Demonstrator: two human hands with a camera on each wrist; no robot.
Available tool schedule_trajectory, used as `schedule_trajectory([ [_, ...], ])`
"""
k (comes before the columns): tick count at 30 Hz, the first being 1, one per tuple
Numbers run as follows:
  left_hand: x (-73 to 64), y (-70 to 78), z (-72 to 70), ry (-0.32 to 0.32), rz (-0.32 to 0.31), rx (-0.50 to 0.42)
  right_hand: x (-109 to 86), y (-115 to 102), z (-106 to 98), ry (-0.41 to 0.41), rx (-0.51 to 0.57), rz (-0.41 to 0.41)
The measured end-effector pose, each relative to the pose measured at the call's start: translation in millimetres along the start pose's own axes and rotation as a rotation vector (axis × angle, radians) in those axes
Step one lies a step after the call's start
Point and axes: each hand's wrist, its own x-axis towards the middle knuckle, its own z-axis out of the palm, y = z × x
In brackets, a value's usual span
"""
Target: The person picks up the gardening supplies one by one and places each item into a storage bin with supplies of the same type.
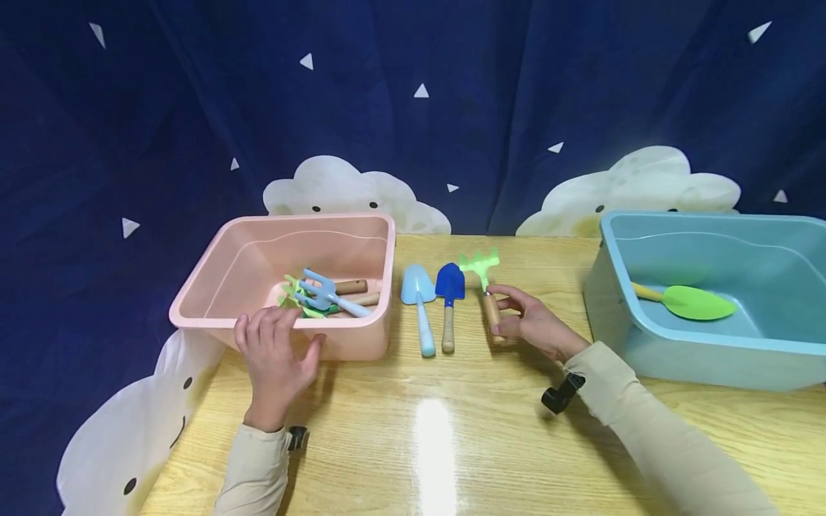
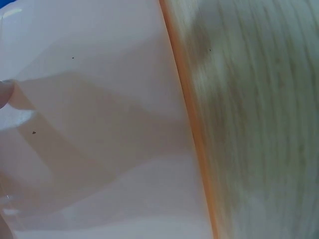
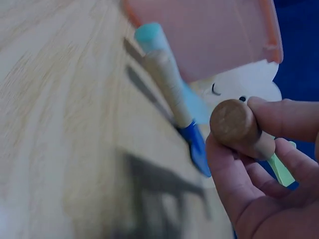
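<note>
My right hand [image 1: 538, 326] grips the wooden handle of a small green rake [image 1: 480, 265], its tines pointing away from me. In the right wrist view the brown handle end [image 3: 232, 122] sits between thumb and fingers. To its left lie a blue hand shovel [image 1: 449, 282] with a wooden handle and a light blue trowel [image 1: 419, 287]. My left hand [image 1: 274, 355] rests on the near rim of the pink bin [image 1: 351, 337], fingers over the edge. Inside that bin are a light blue hand fork [image 1: 325, 290] and several other tools, partly overlapping.
On the right stands a blue bin [image 1: 710, 362] holding a green trowel [image 1: 697, 302] with a yellow handle. Both bins are on a wooden table [image 1: 387, 430]. A dark blue curtain [image 1: 452, 129] with white clouds hangs behind.
</note>
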Motion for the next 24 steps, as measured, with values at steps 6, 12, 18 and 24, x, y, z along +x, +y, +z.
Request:
schedule_trajectory([
  [6, -0.3, -0.6, -0.9, -0.004, 0.002, 0.004, -3.4, -18.2, 3.2, 0.007, -0.011, -0.021],
  [12, -0.5, -0.9, -1.1, -0.015, 0.005, 0.004, -5.2, -24.4, 9.1, 0.028, -0.009, -0.008],
  [18, -2.0, -1.2, -1.2, -0.012, 0.009, 0.005, -9.4, -30.9, 14.3, 0.005, -0.032, 0.002],
  [24, -0.7, -0.8, -0.7, -0.005, 0.009, 0.004, -14.4, -44.7, 19.1, 0.007, -0.048, 0.012],
])
